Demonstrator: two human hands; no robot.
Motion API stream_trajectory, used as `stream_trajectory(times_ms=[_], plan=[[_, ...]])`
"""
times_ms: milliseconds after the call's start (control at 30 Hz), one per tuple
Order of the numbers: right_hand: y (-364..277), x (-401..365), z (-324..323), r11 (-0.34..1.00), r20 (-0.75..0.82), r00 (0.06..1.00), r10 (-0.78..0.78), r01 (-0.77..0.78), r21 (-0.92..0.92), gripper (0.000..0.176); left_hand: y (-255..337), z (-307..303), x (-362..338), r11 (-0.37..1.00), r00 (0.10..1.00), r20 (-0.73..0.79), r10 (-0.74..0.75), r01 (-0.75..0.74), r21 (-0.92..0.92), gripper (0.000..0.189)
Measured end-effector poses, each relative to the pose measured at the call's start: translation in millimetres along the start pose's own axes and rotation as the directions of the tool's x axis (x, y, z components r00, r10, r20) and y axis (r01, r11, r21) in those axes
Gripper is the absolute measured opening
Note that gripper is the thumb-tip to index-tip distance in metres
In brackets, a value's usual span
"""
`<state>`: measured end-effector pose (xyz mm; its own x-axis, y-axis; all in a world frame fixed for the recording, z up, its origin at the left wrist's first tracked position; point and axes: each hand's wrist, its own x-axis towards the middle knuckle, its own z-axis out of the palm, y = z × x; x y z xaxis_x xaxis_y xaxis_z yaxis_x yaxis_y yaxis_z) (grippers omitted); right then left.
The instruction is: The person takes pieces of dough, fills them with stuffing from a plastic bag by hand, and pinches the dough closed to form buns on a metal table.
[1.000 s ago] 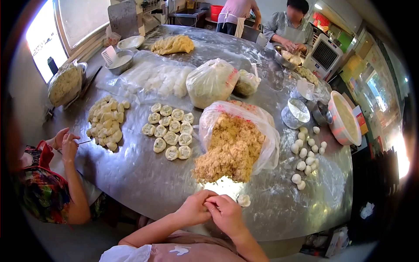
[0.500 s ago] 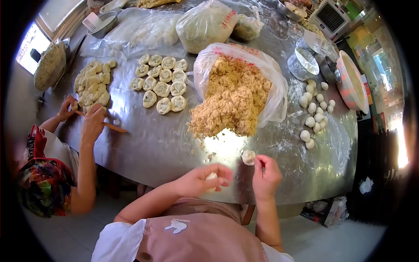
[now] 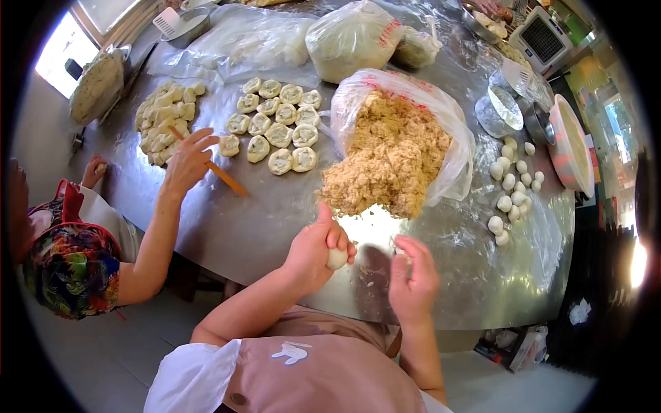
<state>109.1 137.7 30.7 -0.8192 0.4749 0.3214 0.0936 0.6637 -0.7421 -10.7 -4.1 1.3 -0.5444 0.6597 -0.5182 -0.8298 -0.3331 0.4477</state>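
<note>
My left hand [image 3: 315,249] is closed around a pale dough ball [image 3: 337,259], its thumb pointing up, just above the near part of the table. My right hand [image 3: 414,281] is to the right, thumb and fingers apart. A small pale piece [image 3: 402,252] shows between them, mostly hidden; it seems to be dough lying behind the hand. Beyond both hands a heap of crumbly tan mixture [image 3: 392,148] spills from an open plastic bag [image 3: 460,148] onto the metal table. Several small white dough balls [image 3: 504,204] lie on floury metal to the right.
At left, a co-worker's hand [image 3: 189,162] holds a thin wooden stick [image 3: 227,180] beside a pile of dough pieces [image 3: 162,124]. Rows of round filled dough pieces [image 3: 279,135] lie behind. A flour bowl [image 3: 499,111] and pink basin [image 3: 571,148] stand at right.
My left hand has risen and closed around the dough ball. My right hand has opened from a pinch and covers the small piece's spot. The co-worker's hand has moved right with the stick; the view has shifted.
</note>
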Motion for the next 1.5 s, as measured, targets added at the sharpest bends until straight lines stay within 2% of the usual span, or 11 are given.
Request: stream_trajectory(times_ms=[167,300,367,467,567,800,1033,1167,1267,1367,1500], plan=[[-29,6,50,0.965,0.145,0.989,0.015,-0.052,0.256,0.036,4,22,-11,0.986,0.991,0.092,0.093,-0.078,-0.148,0.065],[-20,3,41,0.791,0.397,0.886,0.241,-0.417,0.449,0.034,3,26,-21,0.973,0.967,0.109,0.228,-0.224,-0.054,0.054],[-22,5,32,0.699,0.576,0.77,0.276,-0.572,0.429,0.036,-5,10,-15,0.907,0.949,0.223,0.221,-0.284,0.31,0.048],[-24,-8,40,0.836,0.397,0.904,0.16,-0.339,0.433,0.041,-21,0,-4,0.849,0.908,0.33,0.258,-0.376,0.371,0.038],[-12,-8,28,0.742,0.458,0.859,0.227,-0.457,0.49,0.043,-17,5,0,0.694,0.847,0.454,0.277,-0.503,0.515,0.036],[109,-11,-80,0.473,-0.073,0.615,0.785,-0.519,0.712,0.036,16,-32,-4,0.759,0.885,0.022,0.464,-0.411,0.505,0.036],[167,7,-170,0.54,-0.426,0.4,0.812,-0.237,0.807,0.04,79,-123,14,0.326,0.392,-0.195,0.899,-0.304,0.895,0.041],[155,5,-133,0.609,-0.347,0.572,0.743,-0.362,0.706,0.04,115,-189,45,0.003,0.154,-0.018,0.988,0.098,0.995,0.058],[122,-3,-79,0.768,-0.269,0.734,0.623,-0.508,0.39,0.029,127,-187,54,0.057,0.179,-0.11,0.978,0.275,0.96,0.067],[80,-22,-35,0.943,-0.131,0.934,0.332,-0.327,0.057,0.023,137,-172,59,0.056,0.266,-0.147,0.953,0.32,0.946,0.063],[35,-49,-8,0.998,0.158,0.987,-0.036,0.044,-0.05,0.056,142,-177,70,-0.041,0.279,-0.06,0.958,0.344,0.938,0.053]])
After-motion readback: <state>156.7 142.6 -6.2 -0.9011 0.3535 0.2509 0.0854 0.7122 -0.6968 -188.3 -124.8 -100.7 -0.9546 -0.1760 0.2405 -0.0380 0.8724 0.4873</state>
